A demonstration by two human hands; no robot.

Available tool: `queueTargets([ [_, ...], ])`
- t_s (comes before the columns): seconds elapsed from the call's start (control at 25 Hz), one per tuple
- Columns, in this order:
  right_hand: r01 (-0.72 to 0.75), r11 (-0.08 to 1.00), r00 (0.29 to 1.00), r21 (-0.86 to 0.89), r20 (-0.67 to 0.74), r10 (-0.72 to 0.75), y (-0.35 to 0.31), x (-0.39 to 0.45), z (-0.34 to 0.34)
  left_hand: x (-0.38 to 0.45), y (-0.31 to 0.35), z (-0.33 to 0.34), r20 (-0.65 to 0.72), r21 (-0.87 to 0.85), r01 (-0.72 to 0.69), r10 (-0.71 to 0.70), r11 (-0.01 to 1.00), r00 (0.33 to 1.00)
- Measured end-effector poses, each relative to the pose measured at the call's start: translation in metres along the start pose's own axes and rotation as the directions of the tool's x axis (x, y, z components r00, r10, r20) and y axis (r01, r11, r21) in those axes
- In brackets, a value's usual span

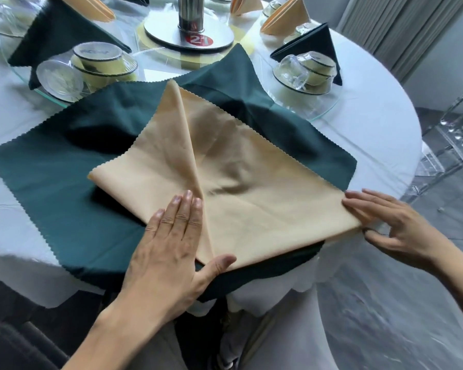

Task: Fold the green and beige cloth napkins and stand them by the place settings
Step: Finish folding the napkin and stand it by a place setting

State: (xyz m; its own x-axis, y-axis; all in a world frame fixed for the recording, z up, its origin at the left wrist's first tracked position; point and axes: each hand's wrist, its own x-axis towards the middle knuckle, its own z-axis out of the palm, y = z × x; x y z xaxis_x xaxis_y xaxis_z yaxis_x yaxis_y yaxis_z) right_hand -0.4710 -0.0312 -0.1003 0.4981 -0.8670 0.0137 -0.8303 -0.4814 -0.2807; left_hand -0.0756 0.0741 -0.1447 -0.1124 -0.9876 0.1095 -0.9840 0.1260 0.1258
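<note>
At the bench's near edge, our flat, released left hand presses the half-folded beige cloth napkin; our right hand pinches its corner. The spread dark green cloth napkin beneath remains unfolded.

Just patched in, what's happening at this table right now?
A person is mid-fold on a beige napkin lying on a spread green napkin at the table's near edge. The left hand presses flat on the left flap, already folded in to the centre line. The right hand pinches the beige napkin's right corner, not yet folded. Further back, folded napkins already stand by upturned bowls.
</note>
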Motion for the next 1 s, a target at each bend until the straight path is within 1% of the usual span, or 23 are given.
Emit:
queueTargets([
  [0.04, -0.022, 1.000, 0.999, 0.020, -0.034, 0.023, 0.010, 0.000, -0.006, 0.000, 0.000, -0.001, 0.007, -0.015, 0.007, -0.007, 1.000, 1.000],
  [0.12, -0.074, 0.989, 0.994, 0.127, -0.075, 0.084, 0.022, 0.002, -0.017, 0.001, 0.001, -0.003, 0.022, -0.043, 0.018, -0.017, 0.999, 1.000],
  [0.2, -0.117, 0.964, 0.989, 0.237, -0.064, 0.136, 0.028, 0.007, -0.026, 0.000, 0.002, -0.006, 0.027, -0.074, 0.015, -0.013, 0.997, 1.000],
  [0.28, -0.145, 0.911, 0.983, 0.386, -0.050, 0.178, 0.027, 0.011, -0.031, 0.000, 0.002, -0.009, 0.053, -0.107, 0.021, -0.015, 0.994, 0.998],
  [0.36, -0.121, 0.799, 0.975, 0.589, -0.080, 0.207, 0.018, 0.018, -0.041, 0.000, 0.003, -0.012, 0.059, -0.123, 0.027, -0.019, 0.992, 0.998],
  [0.4, -0.098, 0.741, 0.968, 0.665, -0.111, 0.227, 0.013, 0.025, -0.048, 0.000, 0.003, -0.012, 0.063, -0.122, 0.024, -0.016, 0.992, 0.998],
  [0.48, -0.043, 0.672, 0.952, 0.739, -0.174, 0.252, -0.003, 0.053, -0.064, 0.000, 0.003, -0.012, 0.070, -0.120, 0.023, -0.014, 0.992, 0.997],
  [0.56, 0.003, 0.664, 0.948, 0.748, -0.214, 0.236, -0.028, 0.092, -0.078, 0.001, 0.004, -0.013, 0.084, -0.117, 0.017, -0.007, 0.993, 0.996],
  [0.64, 0.031, 0.734, 0.952, 0.678, -0.243, 0.185, -0.064, 0.139, -0.084, -0.001, 0.003, -0.011, 0.101, -0.116, 0.012, 0.000, 0.993, 0.995],
  [0.72, 0.070, 0.838, 0.940, 0.541, -0.317, 0.126, -0.105, 0.187, -0.082, -0.001, 0.003, -0.010, 0.051, -0.145, 0.012, -0.005, 0.989, 0.999],
  [0.76, 0.093, 0.893, 0.929, 0.441, -0.362, 0.081, -0.126, 0.208, -0.079, -0.001, 0.002, -0.010, 0.020, -0.162, 0.012, -0.009, 0.987, 1.000],
  [0.8, 0.110, 0.949, 0.921, 0.296, -0.389, 0.015, -0.146, 0.227, -0.074, -0.001, 0.002, -0.011, 0.005, -0.181, 0.008, -0.008, 0.983, 1.000],
  [0.84, 0.123, 0.984, 0.920, 0.130, -0.388, -0.064, -0.164, 0.242, -0.069, -0.002, 0.001, -0.012, 0.003, -0.197, 0.006, -0.005, 0.980, 1.000],
  [0.88, 0.139, 0.990, 0.922, -0.012, -0.362, -0.134, -0.179, 0.254, -0.063, -0.003, 0.001, -0.011, 0.017, -0.207, 0.004, 0.000, 0.978, 1.000],
  [0.92, 0.153, 0.983, 0.929, -0.101, -0.326, -0.178, -0.191, 0.263, -0.057, -0.003, 0.002, -0.012, 0.035, -0.210, -0.002, 0.009, 0.978, 0.999],
  [1.0, 0.170, 0.966, 0.933, -0.195, -0.285, -0.222, -0.209, 0.276, -0.044, -0.002, 0.003, -0.018, 0.036, -0.226, -0.005, 0.014, 0.974, 0.999],
])
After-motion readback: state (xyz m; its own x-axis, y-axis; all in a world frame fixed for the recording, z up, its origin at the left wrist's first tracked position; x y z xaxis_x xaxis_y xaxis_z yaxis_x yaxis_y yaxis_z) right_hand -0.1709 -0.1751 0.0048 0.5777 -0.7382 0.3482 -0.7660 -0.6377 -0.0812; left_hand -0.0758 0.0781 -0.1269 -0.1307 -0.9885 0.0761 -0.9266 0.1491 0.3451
